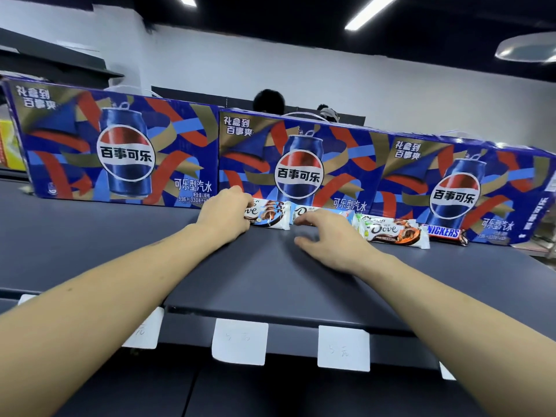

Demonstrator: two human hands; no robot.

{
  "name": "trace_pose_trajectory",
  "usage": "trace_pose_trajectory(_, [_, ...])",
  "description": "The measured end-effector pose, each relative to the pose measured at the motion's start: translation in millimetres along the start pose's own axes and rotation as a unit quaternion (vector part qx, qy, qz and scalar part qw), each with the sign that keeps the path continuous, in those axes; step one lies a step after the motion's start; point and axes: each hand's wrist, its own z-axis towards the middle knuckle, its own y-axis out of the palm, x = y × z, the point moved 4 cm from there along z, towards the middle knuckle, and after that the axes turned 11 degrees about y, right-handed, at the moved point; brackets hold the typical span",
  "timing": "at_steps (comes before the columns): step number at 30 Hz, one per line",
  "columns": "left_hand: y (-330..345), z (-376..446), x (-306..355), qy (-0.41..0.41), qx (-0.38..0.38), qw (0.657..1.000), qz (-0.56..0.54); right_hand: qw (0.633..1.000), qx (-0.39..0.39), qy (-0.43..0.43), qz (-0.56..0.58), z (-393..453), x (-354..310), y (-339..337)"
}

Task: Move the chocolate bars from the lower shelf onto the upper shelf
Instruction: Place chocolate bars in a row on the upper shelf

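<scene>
A dark grey shelf (270,275) fills the lower half of the view, its flat top matte and smooth, with a seam running back from the front edge on the left. White paper price tags (239,341) hang from its front lip, each with faint handwriting. Along the back of the shelf stand three blue cola boxes (301,164) side by side, printed with cans and red, gold and light-blue ribbons.

In front of the boxes, four chocolate bars lie in a row on the shelf top. The left hand (224,215) has its fingers curled around the near end of the first white-wrapped bar (270,216). The right hand (328,236) hovers low with fingers loosely spread, covering part of the second bar (304,212); I cannot tell whether it touches it. To the right lie a bar with an orange-and-brown wrapper (397,233) and, just beside it, a brown bar with a blue-lettered label (445,233).

Behind the boxes are a white wall, a black ceiling with strip lights (370,10), and the tops of two people's heads (268,100).
</scene>
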Motion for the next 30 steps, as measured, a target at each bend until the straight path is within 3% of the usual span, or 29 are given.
trace_pose_trajectory(11, [-19.5, -23.8, 21.7, 0.027, -0.011, 0.997, 0.074, 0.999, -0.02, 0.025, 0.004, -23.9, -15.2, 3.8])
trace_pose_trajectory(18, [-41.9, -103.2, 69.3, 0.074, -0.003, 0.993, 0.087, 1.0, 0.02, 0.004, -0.004, -70.4, -30.0, -0.9])
trace_pose_trajectory(23, [-58.6, -164.6, 93.0, 0.045, 0.02, 0.993, 0.105, 0.999, 0.038, 0.005, -0.034, -133.3, -45.4, 2.0])
trace_pose_trajectory(30, [-62.9, -260.9, 121.1, 0.009, -0.023, 0.996, 0.084, 0.999, 0.029, 0.004, -0.031, -231.9, -62.5, 23.3])
